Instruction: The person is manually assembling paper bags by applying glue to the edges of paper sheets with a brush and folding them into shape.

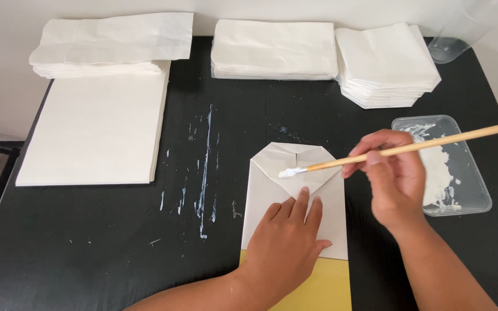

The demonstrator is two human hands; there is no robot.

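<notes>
Head view looks down on a black surface (87, 247) where we are working on a folded white paper bag (329, 207), lying flat near us, just right of the middle, with its far end folded into angled flaps. Our left hand (286, 245) lies flat on the bag, fingers close together and pointing away, pinning it down. Our right hand (390, 184) pinches a wooden-handled brush (410, 147) between thumb and fingers; the white, glue-laden tip touches the folded flaps at the bag's far end. A yellow sheet (327, 288) sticks out from under the near edge of the bag.

To the right, just beside the brush hand, a clear plastic tray (479, 196) holds white paste. At the far edge lie three stacks of finished white folded bags (272, 49), and at far left a pile of flat white sheets (93, 132). A clear plastic cup (448, 49) stands at the far right corner. Dried white streaks (206, 167) mark the surface left of the bag.

We judge the step in hand to be gluing the folded bottom flaps. The stroke calls for a light, even pass along the flap edge while the left hand holds firm, so the paper does not slide or lift.
</notes>
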